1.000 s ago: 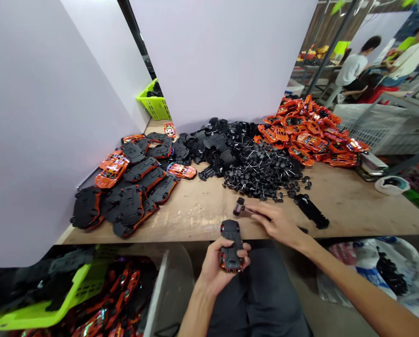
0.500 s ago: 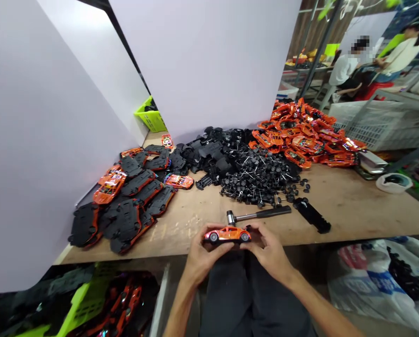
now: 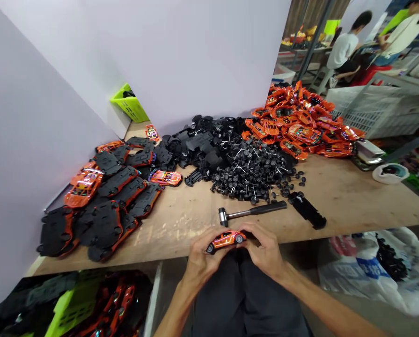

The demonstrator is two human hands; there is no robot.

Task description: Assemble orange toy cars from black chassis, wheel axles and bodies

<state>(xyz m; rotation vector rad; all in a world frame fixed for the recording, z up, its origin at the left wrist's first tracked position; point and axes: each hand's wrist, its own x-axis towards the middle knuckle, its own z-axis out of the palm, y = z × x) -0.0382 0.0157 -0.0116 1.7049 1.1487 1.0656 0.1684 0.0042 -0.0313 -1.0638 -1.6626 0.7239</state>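
Note:
An orange toy car (image 3: 226, 239) with grey-rimmed wheels is held between my two hands at the table's front edge, slightly tilted, its side toward me. My left hand (image 3: 202, 252) grips its left end; my right hand (image 3: 264, 245) closes round the right end. Just beyond lies a hammer (image 3: 253, 211) with a black handle and metal head. Right of the hammer is a black car chassis (image 3: 306, 210). Behind it spreads a heap of black wheels on metal axles (image 3: 254, 171).
Orange car bodies (image 3: 304, 124) pile up at the back right, black chassis (image 3: 195, 140) at the back middle. Cars lying underside up (image 3: 106, 222) cover the left. A white roll (image 3: 390, 173) sits far right. Below are a green crate (image 3: 69, 304) and a plastic bag (image 3: 363, 276). Two people sit beyond.
The toy car has tilted in my hands, its right end now higher, and its side has turned. The view has shifted a little; the hammer and heaps lie as before.

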